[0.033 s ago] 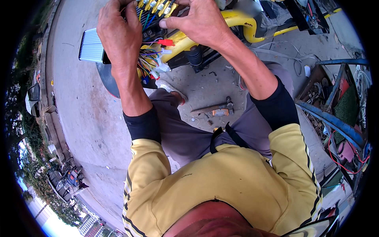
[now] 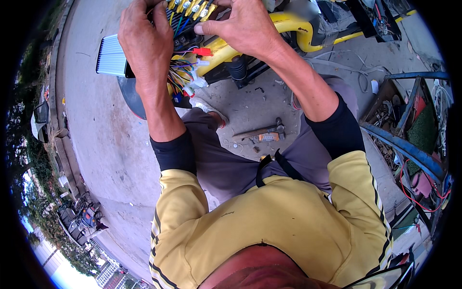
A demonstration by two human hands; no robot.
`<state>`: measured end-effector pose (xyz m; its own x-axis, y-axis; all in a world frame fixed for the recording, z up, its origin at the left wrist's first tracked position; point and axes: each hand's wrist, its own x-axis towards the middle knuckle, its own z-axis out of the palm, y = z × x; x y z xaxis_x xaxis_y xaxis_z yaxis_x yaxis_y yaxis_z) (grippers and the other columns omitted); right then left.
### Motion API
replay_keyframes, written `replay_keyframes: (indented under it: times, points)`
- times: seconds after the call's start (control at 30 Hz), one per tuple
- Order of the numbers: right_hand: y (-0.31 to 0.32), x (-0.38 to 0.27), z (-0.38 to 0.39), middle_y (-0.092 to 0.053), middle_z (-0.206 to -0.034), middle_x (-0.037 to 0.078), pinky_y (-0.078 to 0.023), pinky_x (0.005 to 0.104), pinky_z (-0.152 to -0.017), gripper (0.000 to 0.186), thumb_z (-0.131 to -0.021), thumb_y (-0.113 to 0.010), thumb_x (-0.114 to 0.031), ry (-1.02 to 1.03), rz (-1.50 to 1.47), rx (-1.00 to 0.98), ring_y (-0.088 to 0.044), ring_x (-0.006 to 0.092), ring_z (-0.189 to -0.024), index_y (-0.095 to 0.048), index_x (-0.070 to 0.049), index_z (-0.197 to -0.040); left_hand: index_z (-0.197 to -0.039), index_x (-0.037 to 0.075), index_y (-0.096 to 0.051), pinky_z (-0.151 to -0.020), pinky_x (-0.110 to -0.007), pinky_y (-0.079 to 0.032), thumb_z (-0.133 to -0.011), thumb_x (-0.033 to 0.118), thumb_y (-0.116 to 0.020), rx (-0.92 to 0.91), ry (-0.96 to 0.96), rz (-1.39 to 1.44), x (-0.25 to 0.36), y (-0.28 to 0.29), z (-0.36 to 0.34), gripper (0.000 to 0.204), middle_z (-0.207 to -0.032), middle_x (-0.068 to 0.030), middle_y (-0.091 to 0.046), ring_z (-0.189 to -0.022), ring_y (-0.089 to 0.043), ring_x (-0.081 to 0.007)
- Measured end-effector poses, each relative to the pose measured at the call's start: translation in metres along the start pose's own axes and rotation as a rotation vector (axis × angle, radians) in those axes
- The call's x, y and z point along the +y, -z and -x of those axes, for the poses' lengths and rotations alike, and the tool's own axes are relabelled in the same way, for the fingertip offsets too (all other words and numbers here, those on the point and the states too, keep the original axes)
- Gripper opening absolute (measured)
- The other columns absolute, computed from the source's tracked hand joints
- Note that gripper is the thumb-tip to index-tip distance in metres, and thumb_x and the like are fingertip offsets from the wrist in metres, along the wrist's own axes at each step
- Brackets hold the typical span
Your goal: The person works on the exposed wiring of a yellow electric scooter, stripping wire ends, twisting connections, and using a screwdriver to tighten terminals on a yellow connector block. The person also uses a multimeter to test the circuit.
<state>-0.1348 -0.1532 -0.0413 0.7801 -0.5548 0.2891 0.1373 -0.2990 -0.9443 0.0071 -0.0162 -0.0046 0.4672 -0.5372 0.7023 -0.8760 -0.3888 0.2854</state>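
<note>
At the upper edge, both my hands meet at a row of yellow terminals with screws [image 2: 195, 8], with coloured wires [image 2: 178, 21] running from it. My left hand [image 2: 147, 45] is closed at the row's left end; its fingertips reach the picture's edge, and what they pinch is hidden. My right hand [image 2: 248, 29] grips the right end, thumb on the near side and fingers beyond. Below hang loose wires with white connectors [image 2: 195, 81] and a red connector [image 2: 202, 51]. A silver finned box [image 2: 110, 55] lies beside my left wrist.
A yellow tubular frame [image 2: 288, 21] runs behind my right hand, with a black cylindrical part [image 2: 237, 70] under it. Between my feet lie a hammer [image 2: 255, 132] and a small orange box [image 2: 268, 137]. At right stands a blue metal rack [image 2: 406, 144] holding clutter and cables.
</note>
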Motion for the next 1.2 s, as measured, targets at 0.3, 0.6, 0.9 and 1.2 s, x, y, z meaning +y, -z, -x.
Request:
replay_keyframes:
  times: [0.3, 0.6, 0.9, 1.2]
  points:
    - [-0.0014, 0.0018, 0.0004, -0.077, -0.118, 0.024, -0.058, 0.0419, -0.097, 0.055, -0.08, -0.088, -0.015, 0.017, 0.003, 0.022, -0.074, 0.0336, -0.11, -0.066, 0.005, -0.126, -0.108, 0.002, -0.08, -0.086, -0.036, -0.06, -0.1, 0.014, -0.075, 0.01, -0.02, 0.013, -0.0031, -0.0021, -0.0003, 0.015, -0.101, -0.0145, -0.08, -0.092, -0.079, -0.0257]
    - [-0.0006, 0.0004, 0.0001, -0.077, -0.116, 0.023, -0.058, 0.042, -0.096, 0.052, -0.08, -0.088, -0.014, 0.016, -0.002, 0.009, -0.074, 0.0333, -0.108, -0.067, 0.004, -0.124, -0.108, 0.003, -0.08, -0.086, -0.037, -0.06, -0.1, 0.013, -0.076, 0.012, -0.019, -0.005, -0.0015, -0.0012, -0.0006, 0.014, -0.101, -0.0149, -0.08, -0.092, -0.079, -0.0267]
    - [-0.0026, 0.0035, 0.0003, -0.077, -0.116, 0.023, -0.058, 0.0421, -0.096, 0.052, -0.08, -0.088, -0.014, 0.031, -0.014, 0.017, -0.074, 0.0334, -0.109, -0.066, 0.004, -0.124, -0.108, 0.002, -0.08, -0.086, -0.037, -0.06, -0.1, 0.013, -0.075, 0.012, -0.029, -0.006, -0.0024, -0.0014, -0.0004, 0.014, -0.101, -0.0147, -0.08, -0.092, -0.079, -0.0263]
    - [-0.0012, 0.0018, 0.0007, -0.076, -0.118, 0.025, -0.058, 0.0428, -0.097, 0.057, -0.08, -0.088, -0.016, 0.014, 0.019, 0.021, -0.074, 0.0353, -0.111, -0.065, 0.003, -0.128, -0.109, 0.002, -0.08, -0.086, -0.036, -0.06, -0.1, 0.013, -0.074, 0.008, -0.02, -0.012, -0.0007, -0.0008, -0.0001, 0.015, -0.101, -0.015, -0.08, -0.092, -0.079, -0.026]
